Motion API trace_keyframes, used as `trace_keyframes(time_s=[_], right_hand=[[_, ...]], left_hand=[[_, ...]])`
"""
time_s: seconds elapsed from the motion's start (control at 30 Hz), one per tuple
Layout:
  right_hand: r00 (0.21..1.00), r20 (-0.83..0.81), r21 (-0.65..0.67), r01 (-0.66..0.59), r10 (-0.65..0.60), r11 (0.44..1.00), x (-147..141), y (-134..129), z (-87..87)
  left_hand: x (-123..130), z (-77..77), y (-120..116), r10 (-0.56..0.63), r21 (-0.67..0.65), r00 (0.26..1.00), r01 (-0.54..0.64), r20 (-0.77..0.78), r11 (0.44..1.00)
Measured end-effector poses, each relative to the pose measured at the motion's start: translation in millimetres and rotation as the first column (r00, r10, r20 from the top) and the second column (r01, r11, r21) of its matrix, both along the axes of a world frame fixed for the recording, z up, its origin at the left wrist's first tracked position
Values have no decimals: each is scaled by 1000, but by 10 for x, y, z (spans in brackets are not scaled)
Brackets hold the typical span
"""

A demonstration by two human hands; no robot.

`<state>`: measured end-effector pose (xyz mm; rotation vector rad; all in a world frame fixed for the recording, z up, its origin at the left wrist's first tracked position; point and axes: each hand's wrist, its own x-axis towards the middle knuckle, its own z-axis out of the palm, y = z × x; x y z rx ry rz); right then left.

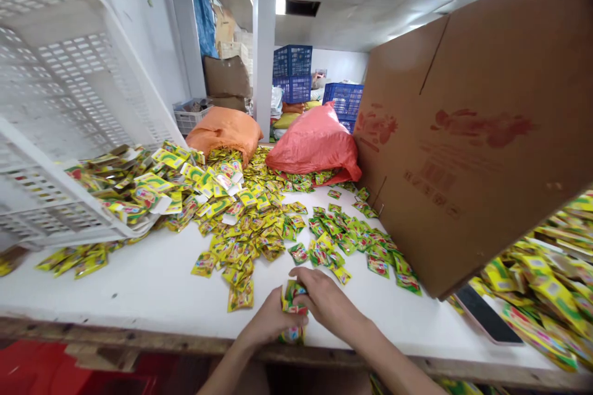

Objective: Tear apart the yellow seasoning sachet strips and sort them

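Note:
My left hand is closed round a small printed box in green, yellow and red, near the table's front edge. From the right, my right hand curls over the top of that box, fingers bent against it. Whether its fingertips also pinch a sachet is hidden. A shiny packet shows just below my left thumb. Beyond my hands lie a heap of yellow sachets on the left and scattered green sachets on the right.
A white plastic crate lies tipped at left, spilling yellow cartons. Orange and red sacks lie behind the sachets. A big cardboard box leans at right, beside a phone and more yellow cartons.

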<state>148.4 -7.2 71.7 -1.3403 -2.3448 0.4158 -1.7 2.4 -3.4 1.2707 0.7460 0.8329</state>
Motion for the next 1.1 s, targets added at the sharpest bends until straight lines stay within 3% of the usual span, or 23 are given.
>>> trace_keyframes(time_s=[0.1, 0.2, 0.27, 0.43, 0.63, 0.73, 0.83, 0.9, 1.0, 1.1], right_hand=[[997, -69, 65, 43, -38, 997, 1, -68, -45], [994, -89, 206, 84, -67, 975, -48, -114, -92], [993, -94, 233, 95, -74, 968, -94, -151, -122], [991, -111, 124, 84, -71, 989, -97, -259, -187], [990, -60, 172, 137, -128, 976, -54, -306, -141], [991, -51, 133, 130, -124, 982, -50, -314, -149], [972, -181, 51, 162, -150, 986, -7, -354, -298], [905, -357, -24, 239, -232, 971, 17, -393, -451], [784, -549, -155, 247, -291, 957, -3, -434, -623], [776, -587, -179, 153, -230, 972, -75, -420, -635]], left_hand=[[27, 23, -35, 106, 42, 988, -111, 115, 993], [32, 60, -70, 132, 90, 986, -141, 97, 986], [13, 77, -93, 153, 118, 986, -161, 72, 980], [-41, 83, -121, 173, 111, 982, -181, 77, 977], [-8, 119, -124, 187, 72, 976, -196, 112, 978], [-18, 90, -168, 206, 48, 969, -215, 139, 975], [-62, 31, -236, 291, 39, 943, -300, 160, 953], [-97, 13, -269, 322, 72, 936, -334, 140, 940], [-143, 44, -273, 274, 161, 961, -276, 31, 948], [-171, 103, -235, 237, 242, 969, -213, -71, 947]])
